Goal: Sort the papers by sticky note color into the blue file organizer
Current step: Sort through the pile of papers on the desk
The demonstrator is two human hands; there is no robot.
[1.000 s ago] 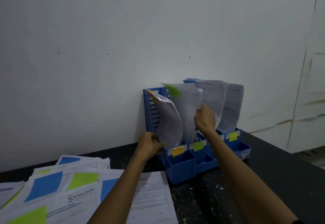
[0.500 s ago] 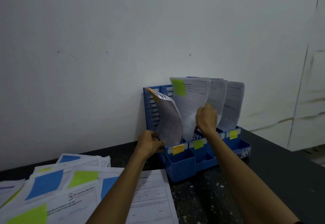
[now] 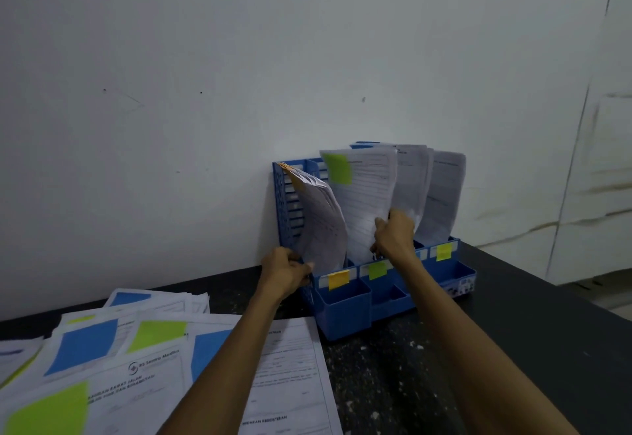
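The blue file organizer (image 3: 343, 311) stands against the wall on the dark table. Its front carries an orange label (image 3: 338, 279), a green label (image 3: 377, 270) and a yellow label (image 3: 444, 251). My right hand (image 3: 395, 236) grips the lower edge of a paper with a green sticky note (image 3: 362, 198), which stands upright in the green-labelled slot. My left hand (image 3: 285, 272) holds the organizer's left front corner, beside the curled papers (image 3: 321, 226) in the orange slot. More sheets (image 3: 441, 195) stand in the slots to the right.
A loose spread of papers (image 3: 136, 366) with blue and green sticky notes covers the table at lower left. The white wall is directly behind the organizer. The speckled dark tabletop (image 3: 393, 383) lies between my forearms and runs off to the right.
My right hand has lowered the green-note paper down into the green slot, and the sheet now stands straighter. My left hand has stayed on the organizer's corner.
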